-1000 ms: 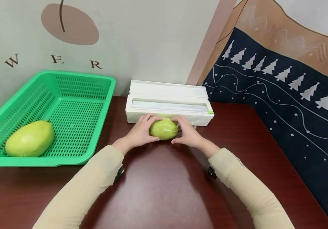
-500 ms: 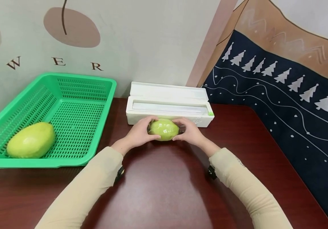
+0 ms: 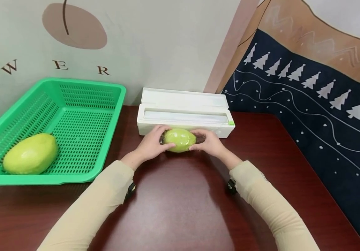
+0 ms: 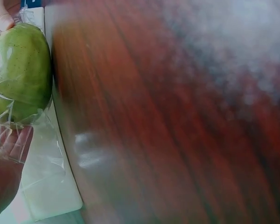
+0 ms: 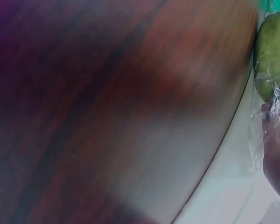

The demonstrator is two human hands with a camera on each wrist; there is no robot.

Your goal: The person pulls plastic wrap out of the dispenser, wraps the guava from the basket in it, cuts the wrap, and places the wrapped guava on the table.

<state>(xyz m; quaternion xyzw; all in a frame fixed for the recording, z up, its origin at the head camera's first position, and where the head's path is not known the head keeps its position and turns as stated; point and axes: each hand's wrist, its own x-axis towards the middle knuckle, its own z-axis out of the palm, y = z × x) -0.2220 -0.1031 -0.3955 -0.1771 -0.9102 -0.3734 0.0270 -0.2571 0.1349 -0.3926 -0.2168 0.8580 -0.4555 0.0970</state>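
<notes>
A yellow-green mango with glossy cling film around it is between my two hands, just in front of the long white cling film box. My left hand grips its left end, thumb on the near side and fingers on the far side. At the right end, my right hand pinches the mango and its film. Loose clear film spreads past the mango toward the left palm in the left wrist view. In the right wrist view, film bunches at the fruit's end beside the right hand.
Behind the hands, the white cling film box stands with its lid raised, against the wall. A green plastic basket at the left holds another mango. The dark red-brown table meets a patterned cloth on the right.
Both hands stay at the mango's ends. The left thumb has moved further onto the mango's near side, and the right hand has shifted slightly outward, showing film beside the fruit.
</notes>
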